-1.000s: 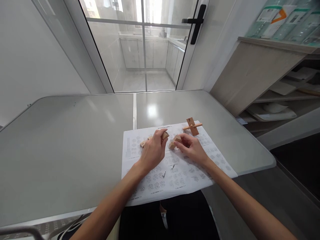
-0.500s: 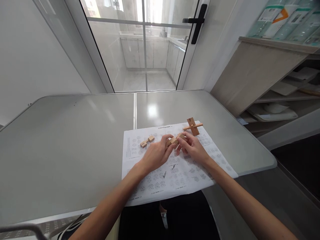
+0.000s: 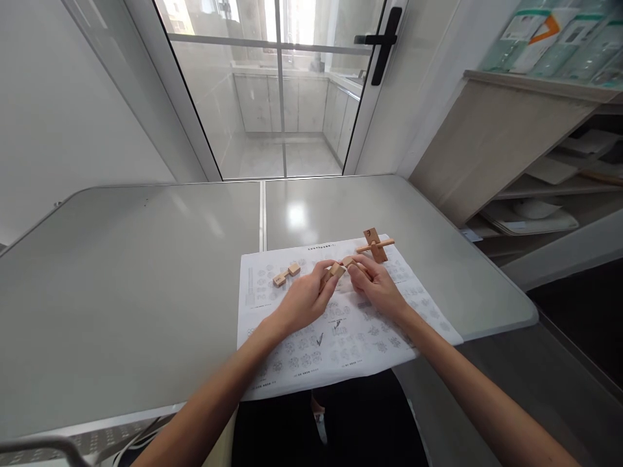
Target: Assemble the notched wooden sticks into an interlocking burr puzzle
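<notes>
My left hand [image 3: 311, 292] is closed on a notched wooden puzzle piece [image 3: 337, 270], pinched between thumb and fingers above the printed sheet. Just to its right, my right hand [image 3: 377, 285] grips another wooden puzzle piece [image 3: 349, 261]. The two pieces are close together; fingers hide much of both, so I cannot tell whether they touch. Left of my hands, a pale wooden piece with a narrow middle [image 3: 287, 275] lies on the printed sheet [image 3: 296, 360]. Beyond my right hand, a wooden plate crossed by a rod [image 3: 376, 245] rests near the sheet's far corner.
Under the sheet is a grey table [image 3: 146, 279] with a seam running across it. Behind stands a glazed door with a black handle [image 3: 384, 42]. A wooden shelf unit [image 3: 462, 155] with bottles on top stands at the right.
My right hand has tightened its fingers around its piece and turned it. The two held pieces now show a small gap. The pieces lying on the sheet have not moved.
</notes>
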`<action>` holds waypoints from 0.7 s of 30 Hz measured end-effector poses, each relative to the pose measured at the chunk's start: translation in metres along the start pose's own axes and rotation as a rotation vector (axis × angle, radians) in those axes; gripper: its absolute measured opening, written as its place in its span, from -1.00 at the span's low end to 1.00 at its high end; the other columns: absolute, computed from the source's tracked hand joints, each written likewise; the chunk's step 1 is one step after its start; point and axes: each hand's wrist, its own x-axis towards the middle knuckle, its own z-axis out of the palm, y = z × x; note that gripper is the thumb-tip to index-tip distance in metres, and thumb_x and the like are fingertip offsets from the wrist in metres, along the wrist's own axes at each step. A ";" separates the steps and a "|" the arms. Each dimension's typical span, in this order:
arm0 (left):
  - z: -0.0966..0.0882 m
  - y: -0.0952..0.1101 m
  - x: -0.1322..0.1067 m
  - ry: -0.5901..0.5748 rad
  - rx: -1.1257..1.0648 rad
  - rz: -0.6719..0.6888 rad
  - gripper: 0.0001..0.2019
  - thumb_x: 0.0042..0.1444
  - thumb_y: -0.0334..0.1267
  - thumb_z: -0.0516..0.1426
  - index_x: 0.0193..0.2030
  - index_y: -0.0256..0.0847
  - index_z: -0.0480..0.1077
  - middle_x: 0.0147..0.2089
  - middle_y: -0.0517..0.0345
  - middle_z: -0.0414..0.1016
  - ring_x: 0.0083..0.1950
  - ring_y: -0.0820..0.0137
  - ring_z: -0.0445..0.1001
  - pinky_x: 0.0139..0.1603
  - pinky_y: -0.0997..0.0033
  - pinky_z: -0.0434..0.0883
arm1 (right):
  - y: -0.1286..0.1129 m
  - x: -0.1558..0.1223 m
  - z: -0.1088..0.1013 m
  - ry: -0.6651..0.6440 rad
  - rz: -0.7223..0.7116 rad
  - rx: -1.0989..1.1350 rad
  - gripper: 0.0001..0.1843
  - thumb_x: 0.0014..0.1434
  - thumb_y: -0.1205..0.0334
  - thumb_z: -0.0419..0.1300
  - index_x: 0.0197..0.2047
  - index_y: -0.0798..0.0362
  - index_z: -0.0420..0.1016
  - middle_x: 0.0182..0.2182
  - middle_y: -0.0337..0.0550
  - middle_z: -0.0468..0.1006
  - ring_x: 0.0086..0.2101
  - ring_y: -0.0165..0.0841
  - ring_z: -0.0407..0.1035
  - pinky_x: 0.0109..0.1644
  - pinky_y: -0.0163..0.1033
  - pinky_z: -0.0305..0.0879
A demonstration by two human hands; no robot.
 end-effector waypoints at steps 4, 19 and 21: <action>-0.001 0.003 0.002 -0.009 -0.207 -0.074 -0.62 0.53 -0.03 -0.12 0.30 -0.15 0.24 -0.30 0.19 0.48 -0.37 0.39 0.39 -0.30 0.36 0.38 | -0.001 0.001 0.002 -0.007 0.025 0.057 -0.50 0.39 -0.34 0.07 -0.08 -0.08 0.47 -0.50 -0.34 0.09 -0.55 -0.38 0.00 -0.52 -0.24 0.03; -0.002 0.001 0.002 -0.077 -0.369 -0.174 -0.53 0.48 0.00 -0.01 0.40 -0.16 0.19 -0.33 0.22 0.35 -0.39 0.39 0.31 -0.37 0.36 0.35 | -0.004 0.001 -0.001 -0.110 -0.002 0.206 -0.58 0.44 -0.26 0.08 0.02 -0.08 0.39 -0.47 -0.33 0.32 -0.57 -0.42 0.11 -0.51 -0.25 0.11; -0.003 0.000 0.002 -0.077 -0.350 -0.190 -0.53 0.46 0.01 0.01 0.38 -0.15 0.21 -0.32 0.21 0.35 -0.37 0.38 0.31 -0.36 0.36 0.34 | -0.006 0.001 -0.001 -0.128 -0.019 0.212 -0.59 0.45 -0.25 0.08 -0.08 -0.07 0.35 -0.46 -0.32 0.40 -0.60 -0.45 0.12 -0.51 -0.26 0.09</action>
